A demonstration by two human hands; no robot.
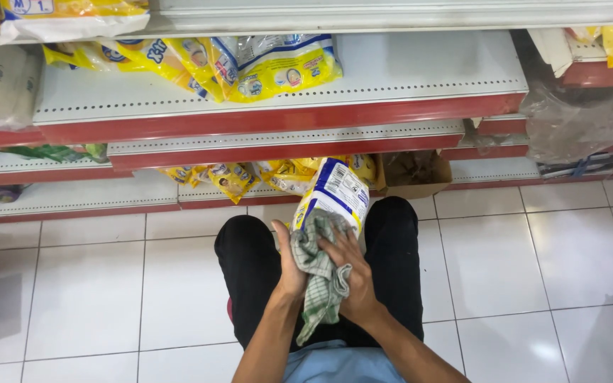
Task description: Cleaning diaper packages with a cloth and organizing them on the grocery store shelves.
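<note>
The right hand (pixel 345 273) presses a green-and-white checked cloth (pixel 318 273) flat against a plastic pack (pixel 335 195), fingers spread over the fabric so that it bears on the wrapper. The left hand (pixel 289 266) is curled around the pack's lower end from the other side, with part of the cloth bunched under its palm; it seems to brace the pack so the cloth has something firm to push against. The loose tail of the cloth hangs down between the wrists.

The pack, white and yellow with blue edging, stands tilted upward and away from the person, its upper end pointing at the shelves. It is held over the person's knees (pixel 250 255), which are in dark trousers; the person appears to squat on the white tiled floor (pixel 86 284).

Just beyond the knees, the bottom shelf (pixel 72 195) carries more yellow packs (pixel 228 177) lying loosely, and an open cardboard box (pixel 414 174) to their right. The shelf above (pixel 391 71), white with a red front edge, holds a heap of similar packs (pixel 250 64) on its left part. At far right a crumpled clear plastic sheet (pixel 580 120) sits on the shelving.
</note>
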